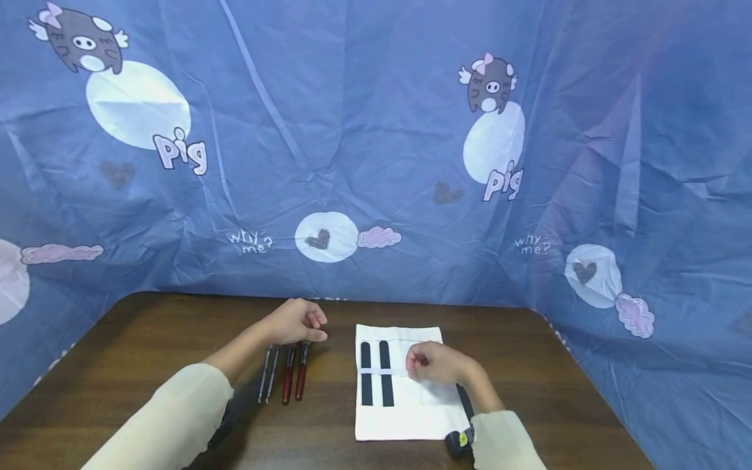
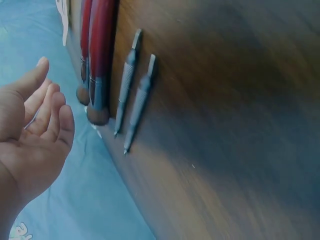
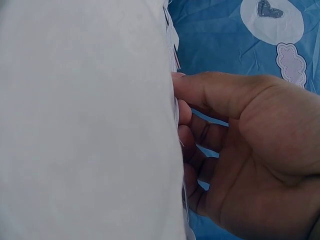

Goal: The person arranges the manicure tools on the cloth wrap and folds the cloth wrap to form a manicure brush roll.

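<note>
A white cloth tool roll (image 1: 382, 424) lies unfolded on the table. Two long black strips with rounded tops (image 1: 386, 388) are tucked under its narrow white strap (image 1: 370, 371). My right hand (image 1: 435, 362) is over the roll, thumb and fingers pinching at the strap; the cloth hides the fingertips in the right wrist view. Left of the roll, my left hand (image 1: 296, 322) hovers with loosely bent fingers and nothing in them. Below it lie two red-handled brushes (image 1: 301, 382) and two slim metal tools with ridged grips (image 2: 127, 75).
The dark wooden table (image 1: 499, 326) has rounded back corners. Behind it hangs a blue curtain (image 1: 376, 163) printed with pigs, hearts and clouds. A black wrist device (image 1: 458, 440) sits by the right sleeve.
</note>
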Demonstrator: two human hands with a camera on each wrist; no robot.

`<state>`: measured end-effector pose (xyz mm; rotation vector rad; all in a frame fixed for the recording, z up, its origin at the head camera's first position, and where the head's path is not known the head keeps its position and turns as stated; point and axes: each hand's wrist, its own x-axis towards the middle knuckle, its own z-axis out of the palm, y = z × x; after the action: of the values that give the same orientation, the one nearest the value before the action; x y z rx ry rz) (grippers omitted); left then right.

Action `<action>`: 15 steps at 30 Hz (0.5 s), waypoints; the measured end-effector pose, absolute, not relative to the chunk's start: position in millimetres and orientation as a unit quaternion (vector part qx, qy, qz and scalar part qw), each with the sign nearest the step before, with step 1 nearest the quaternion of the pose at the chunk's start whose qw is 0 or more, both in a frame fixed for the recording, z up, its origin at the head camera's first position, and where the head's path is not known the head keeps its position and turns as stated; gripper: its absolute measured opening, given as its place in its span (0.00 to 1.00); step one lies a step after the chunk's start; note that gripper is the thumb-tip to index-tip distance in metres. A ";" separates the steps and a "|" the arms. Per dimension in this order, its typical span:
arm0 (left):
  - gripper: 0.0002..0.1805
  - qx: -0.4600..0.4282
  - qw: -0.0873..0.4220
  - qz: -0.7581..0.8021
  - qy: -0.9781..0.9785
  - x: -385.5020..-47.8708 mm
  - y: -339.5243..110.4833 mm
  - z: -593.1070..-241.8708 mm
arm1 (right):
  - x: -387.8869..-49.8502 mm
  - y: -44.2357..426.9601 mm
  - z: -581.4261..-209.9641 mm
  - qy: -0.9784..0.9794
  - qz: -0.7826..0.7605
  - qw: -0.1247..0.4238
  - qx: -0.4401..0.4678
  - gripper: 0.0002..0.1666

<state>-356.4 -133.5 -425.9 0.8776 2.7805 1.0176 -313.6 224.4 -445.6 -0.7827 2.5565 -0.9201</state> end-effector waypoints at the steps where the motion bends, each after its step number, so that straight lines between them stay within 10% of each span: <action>1: 0.14 0.288 0.028 0.329 0.899 -354.6 -135.3 -426.4 | -313.5 223.8 -445.6 0.894 -0.320 0.158 -0.272 0.09; 15: 0.16 0.320 0.030 0.312 0.894 -328.0 -148.0 -433.3 | -313.8 222.3 -443.5 0.893 -0.318 0.160 -0.275 0.04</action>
<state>-328.0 -148.0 -433.3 0.9879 2.7561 0.9607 -313.8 222.3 -443.5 -0.7863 2.5512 -0.9093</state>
